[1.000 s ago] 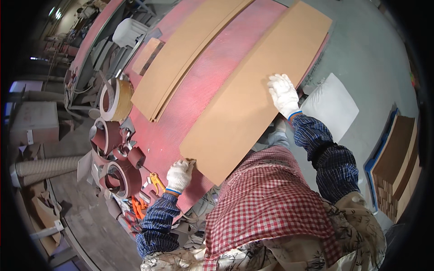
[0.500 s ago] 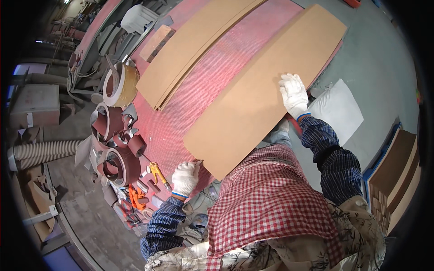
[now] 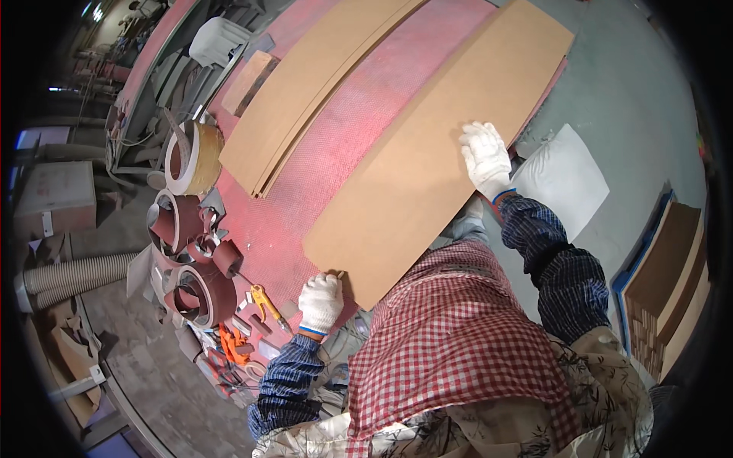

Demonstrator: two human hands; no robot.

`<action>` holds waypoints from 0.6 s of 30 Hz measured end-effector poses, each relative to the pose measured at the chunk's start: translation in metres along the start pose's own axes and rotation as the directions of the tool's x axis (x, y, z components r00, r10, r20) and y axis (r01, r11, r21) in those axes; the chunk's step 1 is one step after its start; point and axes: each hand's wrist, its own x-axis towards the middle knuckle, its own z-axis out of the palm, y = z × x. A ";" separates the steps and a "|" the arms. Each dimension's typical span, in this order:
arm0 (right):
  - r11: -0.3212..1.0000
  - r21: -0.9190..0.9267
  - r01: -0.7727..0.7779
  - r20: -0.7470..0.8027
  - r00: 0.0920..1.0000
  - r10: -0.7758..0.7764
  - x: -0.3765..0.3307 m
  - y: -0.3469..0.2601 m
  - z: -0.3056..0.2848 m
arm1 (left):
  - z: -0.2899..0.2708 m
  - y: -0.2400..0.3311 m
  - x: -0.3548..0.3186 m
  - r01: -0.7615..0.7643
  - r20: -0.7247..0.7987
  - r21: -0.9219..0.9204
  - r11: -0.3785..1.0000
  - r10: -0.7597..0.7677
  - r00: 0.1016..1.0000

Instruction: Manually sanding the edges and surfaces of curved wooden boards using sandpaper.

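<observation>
Head view: compared with a second ago, the long brown board (image 3: pixel 427 160) is seen lying a little farther up and to the right on the red work table (image 3: pixel 305 198), and both gloved hands have been carried along with it; their places on the board are unchanged. From this it is judged that the board is being slid or squared along the table rather than lifted, since it lies flat on the red surface throughout.

The left hand (image 3: pixel 321 301) is closed over the near corner of the board, fingers curled on its edge, so a grasp is judged, though the underside of the grip is hidden. The right hand (image 3: pixel 485 156) is laid palm-down with fingers spread on the board's right edge, pressing rather than clenching.

Left of the board, across a strip of bare table, a stack of similar boards (image 3: pixel 313 91) is laid, well apart from it. Rolls of red abrasive belt (image 3: pixel 191 282) and a wide roll of tape (image 3: pixel 191 156) are kept at the table's left edge, with orange-handled tools (image 3: pixel 233 343) near the left hand. A white sheet (image 3: pixel 561 179) lies on the floor just right of the right hand.
</observation>
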 end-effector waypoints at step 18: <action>1.000 0.023 -0.012 0.014 1.000 0.011 0.000 -0.036 -0.010 | -0.039 0.102 0.158 -0.194 -0.152 -0.008 0.981 0.191 0.970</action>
